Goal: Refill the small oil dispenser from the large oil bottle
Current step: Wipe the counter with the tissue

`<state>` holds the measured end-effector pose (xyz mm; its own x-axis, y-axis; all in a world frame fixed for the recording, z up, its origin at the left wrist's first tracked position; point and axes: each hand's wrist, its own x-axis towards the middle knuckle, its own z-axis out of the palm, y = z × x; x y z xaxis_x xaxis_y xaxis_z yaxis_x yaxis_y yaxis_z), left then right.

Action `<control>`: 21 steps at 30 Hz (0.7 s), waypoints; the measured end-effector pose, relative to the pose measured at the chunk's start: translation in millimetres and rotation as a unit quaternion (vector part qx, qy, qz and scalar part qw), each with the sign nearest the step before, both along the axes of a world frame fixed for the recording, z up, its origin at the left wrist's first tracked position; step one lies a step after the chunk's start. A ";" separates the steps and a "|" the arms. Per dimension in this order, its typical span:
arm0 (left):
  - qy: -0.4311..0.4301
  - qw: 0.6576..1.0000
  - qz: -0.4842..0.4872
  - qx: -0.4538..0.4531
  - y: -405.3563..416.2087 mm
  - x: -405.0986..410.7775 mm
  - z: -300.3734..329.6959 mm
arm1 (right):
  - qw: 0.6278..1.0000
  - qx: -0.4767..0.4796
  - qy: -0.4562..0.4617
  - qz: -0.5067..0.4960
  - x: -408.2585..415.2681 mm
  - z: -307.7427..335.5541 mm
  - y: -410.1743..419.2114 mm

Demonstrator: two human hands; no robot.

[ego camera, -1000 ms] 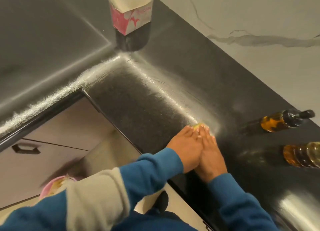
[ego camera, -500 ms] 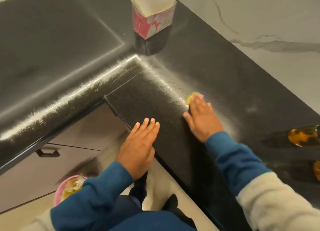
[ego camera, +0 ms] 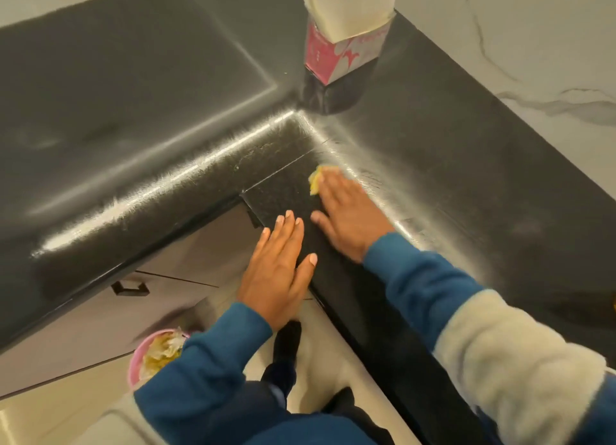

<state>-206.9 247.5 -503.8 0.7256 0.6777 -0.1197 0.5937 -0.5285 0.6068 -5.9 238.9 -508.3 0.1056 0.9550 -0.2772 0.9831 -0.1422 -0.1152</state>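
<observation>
One dark L-shaped countertop [ego camera: 450,164] fills the view from 9 o'clock round to 3 o'clock. One pink-and-white carton [ego camera: 336,58] stands at 12 o'clock in its inner corner. One pink bin [ego camera: 136,361], holding crumpled waste, sits on the floor at 7 o'clock. We count two hands. The left hand [ego camera: 280,271] lies near centre with fingers straight and together, reaching over the counter edge and holding nothing. The right hand [ego camera: 346,218], just toward 1 o'clock of it, presses flat with fingers straight on one small yellow wipe [ego camera: 315,179], which shows only at the fingertips. We count no oil dispenser and no large oil bottle; only a yellow speck at the 3 o'clock edge might belong to one, and we cannot tell. We judge this to be a wiping step. The risk is that a thin oil film stays on the glossy surface, so bottles handled afterwards could slip, or that a wide sweep toward 3 o'clock knocks something standing out of sight.
</observation>
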 end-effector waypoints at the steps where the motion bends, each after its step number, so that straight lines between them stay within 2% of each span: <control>1: 0.000 1.000 0.011 0.005 8.0 4.5 -0.5 | 0.999 -0.001 -0.005 -0.038 9.5 -0.8 15.4; 3: -0.004 0.999 0.041 0.010 26.1 15.1 0.1 | 0.998 0.005 -0.009 -0.068 11.8 -0.5 40.5; 7: 0.016 0.997 0.063 0.037 49.6 25.3 9.6 | 0.990 0.014 -0.073 0.116 -52.5 -3.4 44.5; 11: 0.050 0.997 0.047 0.045 38.7 17.4 18.1 | 0.978 -0.002 -0.103 0.182 -77.9 -3.7 17.2; 14: 0.048 0.998 0.035 0.030 37.4 36.5 16.0 | 0.982 0.007 -0.077 0.172 -47.5 -2.6 23.3; 18: 0.025 0.999 -0.021 0.008 70.0 112.3 11.1 | 0.997 0.004 -0.052 0.059 16.0 0.2 40.7; 21: 0.031 0.997 -0.065 -0.005 92.3 165.8 15.2 | 0.995 -0.038 -0.093 0.010 53.9 12.1 47.1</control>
